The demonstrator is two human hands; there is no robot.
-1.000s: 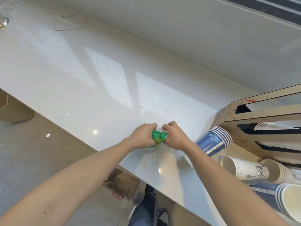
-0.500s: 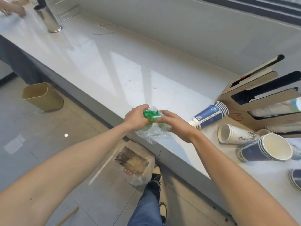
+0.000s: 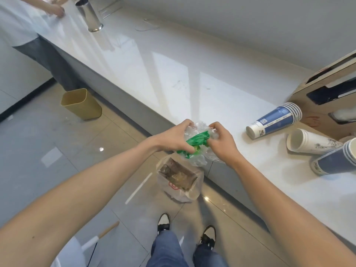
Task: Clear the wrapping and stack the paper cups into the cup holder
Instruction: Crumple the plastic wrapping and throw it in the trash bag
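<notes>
A crumpled clear plastic wrapping (image 3: pixel 200 145) with a green printed part is bunched between both hands at the front edge of the white counter (image 3: pixel 173 83). My left hand (image 3: pixel 173 138) grips its left side and my right hand (image 3: pixel 221 140) grips its right side. On the counter to the right lie stacks of paper cups on their sides: a blue stack (image 3: pixel 275 120), a white stack (image 3: pixel 310 141) and another blue stack (image 3: pixel 335 160). The wooden cup holder (image 3: pixel 316 93) stands at the far right, partly cut off.
A plastic-lined bin bag (image 3: pixel 179 178) sits on the floor right under my hands. A tan waste bin (image 3: pixel 81 104) stands on the floor to the left. Another person (image 3: pixel 28 29) stands at the counter's far left end, beside a steel container (image 3: pixel 92 16).
Both hands have drawn the wrapping back from the counter top to its front edge, over the floor bag. The view has swung left and down, and the wrapping looks more bunched.
</notes>
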